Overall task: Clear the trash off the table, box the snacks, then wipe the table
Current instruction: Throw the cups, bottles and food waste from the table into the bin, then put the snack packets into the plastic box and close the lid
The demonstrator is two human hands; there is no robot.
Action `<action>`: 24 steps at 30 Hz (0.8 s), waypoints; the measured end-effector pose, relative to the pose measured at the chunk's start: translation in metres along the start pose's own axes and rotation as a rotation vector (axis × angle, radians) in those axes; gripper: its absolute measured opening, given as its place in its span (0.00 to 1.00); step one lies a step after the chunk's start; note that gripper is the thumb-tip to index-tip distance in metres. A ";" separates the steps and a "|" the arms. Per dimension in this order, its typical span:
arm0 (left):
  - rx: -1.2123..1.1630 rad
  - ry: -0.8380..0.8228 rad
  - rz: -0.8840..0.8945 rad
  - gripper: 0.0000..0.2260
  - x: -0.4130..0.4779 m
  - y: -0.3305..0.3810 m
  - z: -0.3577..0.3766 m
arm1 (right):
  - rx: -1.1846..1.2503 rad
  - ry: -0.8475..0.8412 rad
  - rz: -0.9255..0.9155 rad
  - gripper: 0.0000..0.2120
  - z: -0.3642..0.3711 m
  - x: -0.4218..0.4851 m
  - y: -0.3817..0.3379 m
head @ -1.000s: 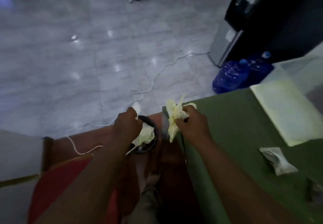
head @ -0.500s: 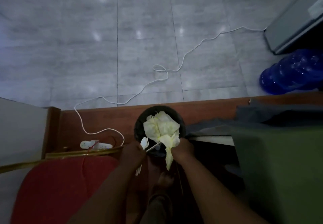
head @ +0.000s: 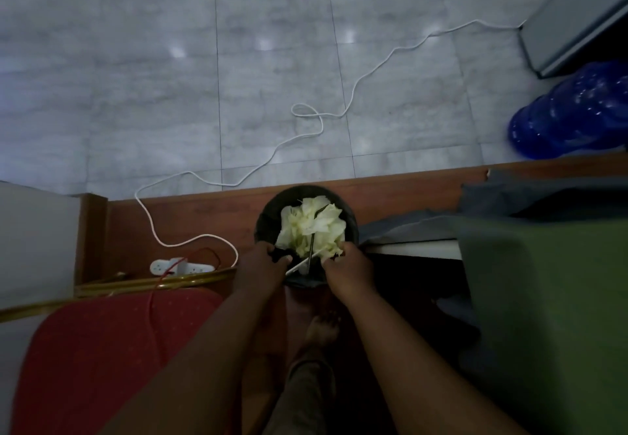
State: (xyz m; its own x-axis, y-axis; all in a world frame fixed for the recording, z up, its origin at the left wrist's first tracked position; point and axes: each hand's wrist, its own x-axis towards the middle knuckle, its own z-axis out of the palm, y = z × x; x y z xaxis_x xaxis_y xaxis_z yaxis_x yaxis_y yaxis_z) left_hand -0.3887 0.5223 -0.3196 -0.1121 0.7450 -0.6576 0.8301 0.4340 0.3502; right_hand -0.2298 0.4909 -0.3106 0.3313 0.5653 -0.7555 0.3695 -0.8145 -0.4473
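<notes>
A round black trash bin (head: 266,212) stands on the floor just ahead of me, beside the green-clothed table (head: 543,281). Pale yellow crumpled wrappers (head: 311,227) fill its mouth. My right hand (head: 346,268) is at the bin's near right rim, fingers closed on the lower edge of the wrappers. At the near left rim my left hand (head: 263,264) has curled fingers; whether it holds anything is hidden. A thin white stick (head: 300,266) lies slanted between the two hands.
A red chair seat (head: 102,349) with a gold frame is at lower left, with a white power strip (head: 180,267) behind it. A white cable (head: 339,118) snakes over the tiled floor. Blue water bottles (head: 571,122) lie at the right. My bare foot (head: 323,329) is below the bin.
I have leaned over the bin. Both hands came down from table height to its rim, and the wrappers held in my right hand now lie in the bin's mouth.
</notes>
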 end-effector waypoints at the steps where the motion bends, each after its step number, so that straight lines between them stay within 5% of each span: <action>1: -0.035 0.007 0.000 0.19 -0.012 0.004 0.000 | 0.006 0.004 -0.017 0.24 -0.004 -0.011 -0.001; 12: -0.200 0.149 0.271 0.18 -0.178 0.100 -0.057 | 0.227 0.183 -0.341 0.19 -0.146 -0.210 -0.027; 24: -0.177 0.110 0.721 0.17 -0.396 0.272 -0.034 | 0.454 0.722 -0.239 0.17 -0.366 -0.398 0.134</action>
State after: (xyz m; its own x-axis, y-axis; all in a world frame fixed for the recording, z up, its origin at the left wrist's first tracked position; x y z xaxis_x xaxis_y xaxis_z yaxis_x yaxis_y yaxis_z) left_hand -0.1372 0.3619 0.0585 0.3650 0.9176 -0.1572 0.6191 -0.1132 0.7771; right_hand 0.0056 0.2042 0.1056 0.8129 0.5472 -0.1996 0.1697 -0.5503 -0.8175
